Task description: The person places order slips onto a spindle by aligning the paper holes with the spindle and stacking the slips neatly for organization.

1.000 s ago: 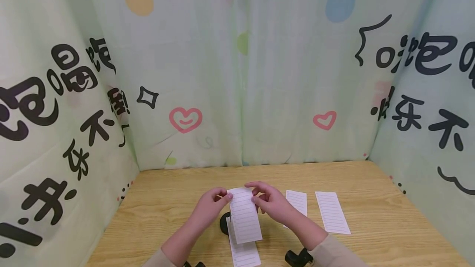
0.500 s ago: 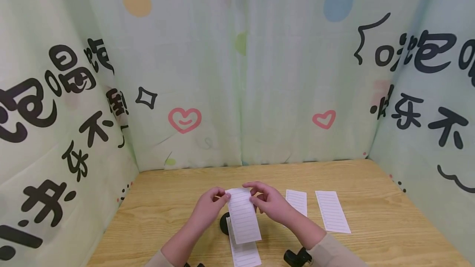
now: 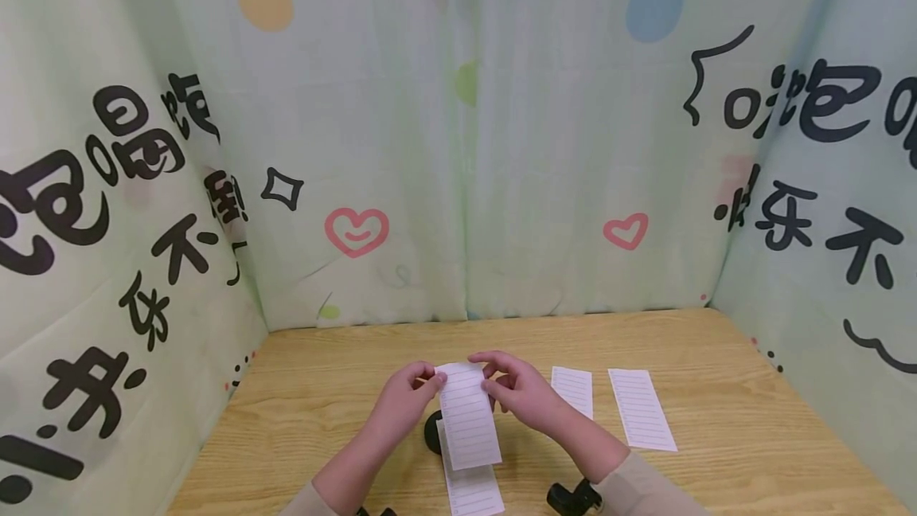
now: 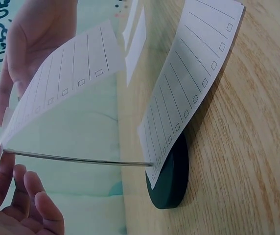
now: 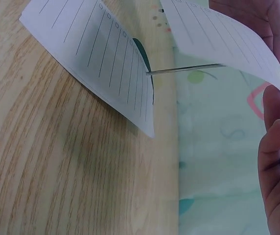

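Observation:
A lined checklist sheet (image 3: 469, 424) hangs raised between both hands. My left hand (image 3: 403, 400) pinches its upper left corner, and my right hand (image 3: 521, 390) pinches the upper right edge. Beneath it stands a paper spike, whose round dark base (image 4: 174, 183) sits on the table and whose thin metal rod (image 4: 81, 159) rises to the held sheet's top edge. Whether the tip pierces that sheet, I cannot tell. Lower down, other lined paper (image 3: 476, 494) is threaded on the rod, tilted over the base; in the right wrist view this paper (image 5: 96, 54) looks like more than one layer.
Two more lined sheets lie flat to the right: one (image 3: 575, 388) partly behind my right forearm, the other (image 3: 642, 411) farther right. The wooden table (image 3: 315, 377) ends at a printed curtain (image 3: 401, 142) at the back and sides. A black device (image 3: 573, 498) is at the right wrist.
Both hands keep their hold on the raised sheet. It has shifted very slightly left, and its lower end has swung a little leftward.

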`<action>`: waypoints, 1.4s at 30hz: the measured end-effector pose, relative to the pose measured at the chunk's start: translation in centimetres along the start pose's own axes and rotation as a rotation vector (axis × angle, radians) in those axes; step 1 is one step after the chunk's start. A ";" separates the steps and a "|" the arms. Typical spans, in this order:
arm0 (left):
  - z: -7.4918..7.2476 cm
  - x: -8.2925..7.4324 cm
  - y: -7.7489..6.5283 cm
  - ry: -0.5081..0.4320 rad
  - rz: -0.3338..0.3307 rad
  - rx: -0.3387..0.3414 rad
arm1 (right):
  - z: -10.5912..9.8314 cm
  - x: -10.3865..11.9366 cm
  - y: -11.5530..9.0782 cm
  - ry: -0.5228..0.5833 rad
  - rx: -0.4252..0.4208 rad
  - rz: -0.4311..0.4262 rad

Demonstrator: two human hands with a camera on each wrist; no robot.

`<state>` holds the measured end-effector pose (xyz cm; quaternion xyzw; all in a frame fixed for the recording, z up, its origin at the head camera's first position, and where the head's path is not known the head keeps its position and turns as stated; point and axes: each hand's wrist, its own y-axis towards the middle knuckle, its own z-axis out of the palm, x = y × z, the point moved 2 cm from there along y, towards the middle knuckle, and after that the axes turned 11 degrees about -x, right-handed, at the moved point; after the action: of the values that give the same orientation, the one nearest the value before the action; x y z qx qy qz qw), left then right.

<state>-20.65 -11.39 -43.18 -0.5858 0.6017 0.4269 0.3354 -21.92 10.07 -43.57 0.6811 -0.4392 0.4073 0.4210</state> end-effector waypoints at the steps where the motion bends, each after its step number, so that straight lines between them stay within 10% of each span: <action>1: 0.0 0.0 0.0 0.002 0.002 -0.001 | 0.0 0.0 0.0 0.002 0.001 0.001; 42: -0.2 0.4 -0.5 -0.068 -0.028 -0.045 | 1.3 0.1 0.0 -0.010 -0.020 0.030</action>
<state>-20.21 -11.74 -43.53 -0.5868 0.5720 0.4551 0.3483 -21.67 8.85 -43.84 0.6723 -0.4555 0.4059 0.4193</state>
